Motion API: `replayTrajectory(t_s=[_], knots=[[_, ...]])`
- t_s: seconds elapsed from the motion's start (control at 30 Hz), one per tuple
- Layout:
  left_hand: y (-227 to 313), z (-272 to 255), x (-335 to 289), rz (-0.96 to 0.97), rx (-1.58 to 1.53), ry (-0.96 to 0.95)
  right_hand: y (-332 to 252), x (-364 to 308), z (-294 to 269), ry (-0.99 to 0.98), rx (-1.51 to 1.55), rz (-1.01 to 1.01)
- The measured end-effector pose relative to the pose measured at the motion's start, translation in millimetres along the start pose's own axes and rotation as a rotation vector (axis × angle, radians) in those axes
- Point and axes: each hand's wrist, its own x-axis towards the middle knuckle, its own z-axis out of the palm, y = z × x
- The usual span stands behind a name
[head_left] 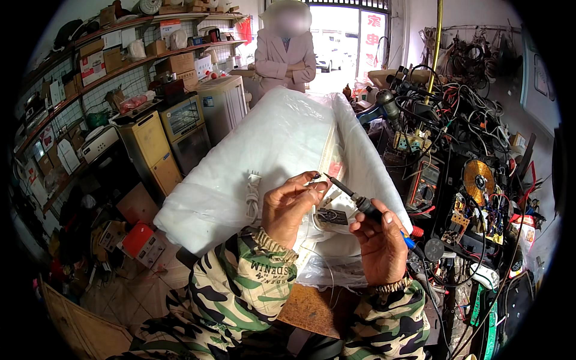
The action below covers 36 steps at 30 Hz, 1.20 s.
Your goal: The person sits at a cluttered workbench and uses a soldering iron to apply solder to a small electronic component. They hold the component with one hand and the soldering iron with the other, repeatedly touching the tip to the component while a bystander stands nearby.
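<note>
Right grip (384, 246): wrapped round soldering iron (366, 207), palm upturned | left grip (289, 209): pinching small dark part (316, 176), fingers rightward

The dark piece (315, 176) at the fingertips of the left hand (290, 207) is too small to recognise, and one cannot tell whether the tip of the soldering iron (343, 188) touches it. The right hand (385, 243) hides a part of the handle (367, 207). The lower edge cuts both camouflage sleeves (240, 288). The face of the standing person (285, 63) is blurred, and the white wrapping (252, 144) covers what is under it
</note>
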Motion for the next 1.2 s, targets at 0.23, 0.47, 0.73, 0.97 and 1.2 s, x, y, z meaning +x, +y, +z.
replayTrajectory(t_s=[0.23, 0.47, 0.73, 0.97, 1.2], knots=[[1.6, 0.0, 0.2, -0.024, 0.015, 0.034, -0.3, -0.2, 1.7, 0.011, -0.001, 0.004], [3.7, 2.7, -0.2, -0.017, -0.001, 0.036, -0.9, -0.5, 1.9, 0.007, 0.001, 0.001], [0.2, 0.0, 0.8, 0.0, -0.007, 0.011, -0.5, -0.4, 0.3, 0.002, -0.002, 0.006], [0.6, -1.7, 1.2, 0.006, 0.0, -0.012, -0.5, -0.6, 0.6, -0.004, -0.006, 0.008], [0.3, -2.1, 1.5, 0.019, -0.005, -0.038, -0.1, -0.8, -1.7, -0.02, 0.007, 0.013]])
